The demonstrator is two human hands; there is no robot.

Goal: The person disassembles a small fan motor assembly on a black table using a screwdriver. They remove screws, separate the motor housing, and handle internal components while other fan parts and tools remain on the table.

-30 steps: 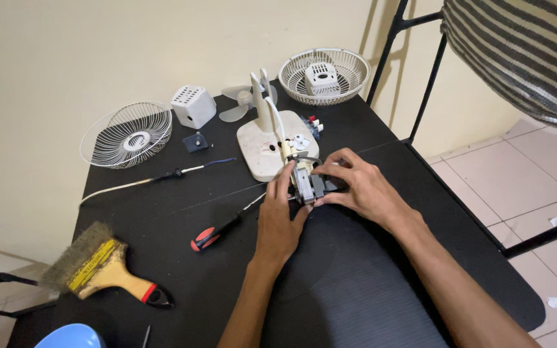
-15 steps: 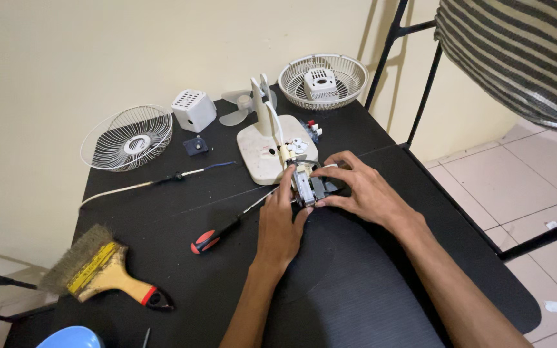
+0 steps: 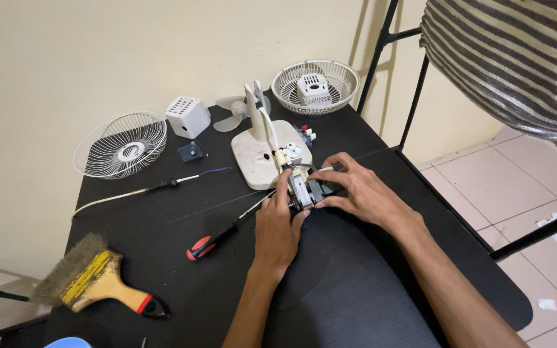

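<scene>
Both my hands are on the small fan motor [image 3: 304, 191], right in the middle of the black table [image 3: 162, 212]. My left hand [image 3: 276, 227] comes up from below, thumb and fingers pressed against the motor's near side, gripping it. My right hand [image 3: 362, 193] wraps in from the right, fingers curled over the top and far edge, clamped on the same block. The motor sits just in front of the white fan base [image 3: 262, 154], close enough that it looks to be touching it. A screwdriver [image 3: 220, 237] with a red and black handle lies just left of my left hand, its shaft pointing up toward the motor. Further left, near the table's edge, a paintbrush [image 3: 95, 280] with a wooden handle. Up along the wall: a wire fan guard [image 3: 121, 143] leaning, a white motor cover [image 3: 187, 116], a pale fan blade [image 3: 233, 113], and a second guard [image 3: 316, 87] lying like a basket with a white part inside.
</scene>
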